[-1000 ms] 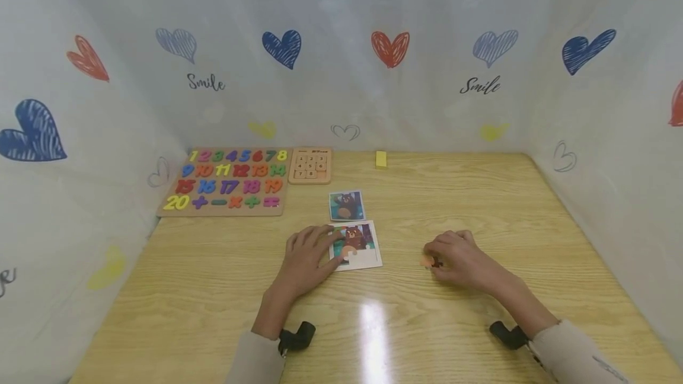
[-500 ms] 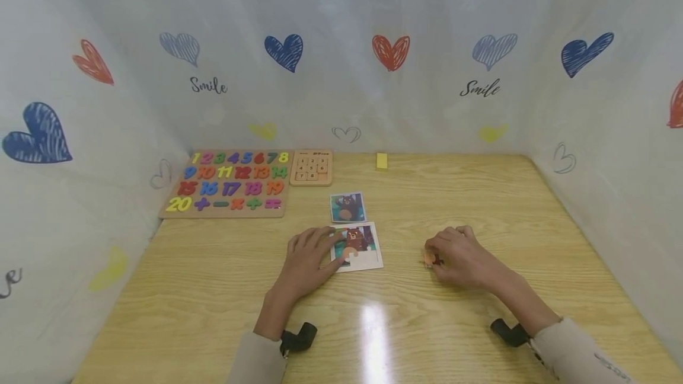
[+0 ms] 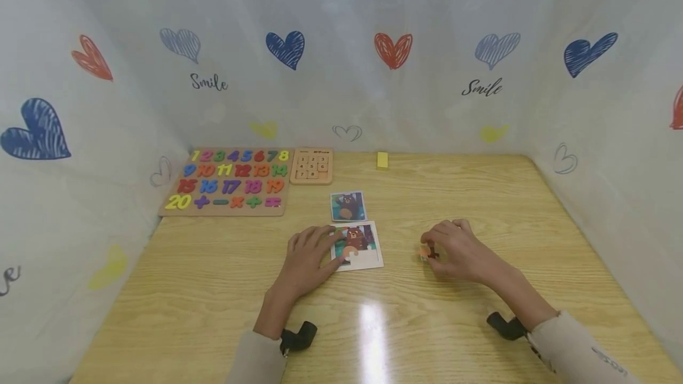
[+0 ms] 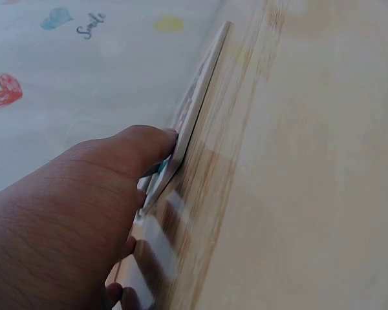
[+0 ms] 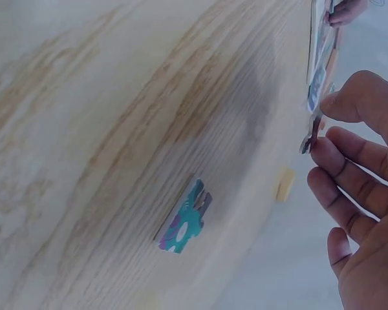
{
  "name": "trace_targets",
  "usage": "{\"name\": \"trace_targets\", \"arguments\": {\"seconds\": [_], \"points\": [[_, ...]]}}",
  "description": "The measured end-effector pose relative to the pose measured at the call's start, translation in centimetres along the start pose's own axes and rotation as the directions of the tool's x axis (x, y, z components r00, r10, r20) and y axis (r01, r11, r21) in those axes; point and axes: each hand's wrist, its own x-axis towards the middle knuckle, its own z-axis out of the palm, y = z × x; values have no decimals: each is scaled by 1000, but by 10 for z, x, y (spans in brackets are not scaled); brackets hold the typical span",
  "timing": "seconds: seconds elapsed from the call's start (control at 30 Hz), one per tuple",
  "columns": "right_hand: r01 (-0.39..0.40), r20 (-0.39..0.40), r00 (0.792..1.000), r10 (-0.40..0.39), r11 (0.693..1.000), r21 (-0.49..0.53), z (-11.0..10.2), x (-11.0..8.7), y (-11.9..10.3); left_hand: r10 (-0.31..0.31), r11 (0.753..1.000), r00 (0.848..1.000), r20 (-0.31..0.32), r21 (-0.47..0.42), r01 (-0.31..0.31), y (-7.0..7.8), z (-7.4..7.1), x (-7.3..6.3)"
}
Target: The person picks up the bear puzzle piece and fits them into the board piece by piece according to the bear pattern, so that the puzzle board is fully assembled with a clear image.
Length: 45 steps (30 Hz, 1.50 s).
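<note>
My left hand (image 3: 305,259) rests its spread fingers and thumb on the left side of a small bear jigsaw board (image 3: 367,261). In the left wrist view, the thumb lies over the rim of that board (image 4: 204,100). The board's lower right shows white, without picture. My right hand (image 3: 456,250) pinches an orange and brown puzzle piece (image 3: 425,252) between thumb and fingers, above the table right of the board. Seen edge-on in the right wrist view is the pinched piece (image 5: 312,132). Below the right hand, a teal and purple puzzle piece (image 5: 183,221) lies on the table, hidden in the head view.
A bear picture card (image 3: 348,206) lies just behind the board. Farther back are a colourful number board (image 3: 285,194), a wooden number slide puzzle (image 3: 311,181) and a yellow block (image 3: 382,160). A white curtain with hearts (image 3: 341,99) encloses the table.
The right hand has lifted slightly and shifted a little left, with the pinched piece turning in its fingers. The left hand stays on the board.
</note>
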Motion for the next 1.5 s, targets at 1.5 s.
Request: {"name": "trace_targets", "arguments": {"seconds": [1.5], "points": [[71,24,997,-72,997,40,4,35,-20,18,1000,999,-27,-3,-18,3,-1,-1]]}}
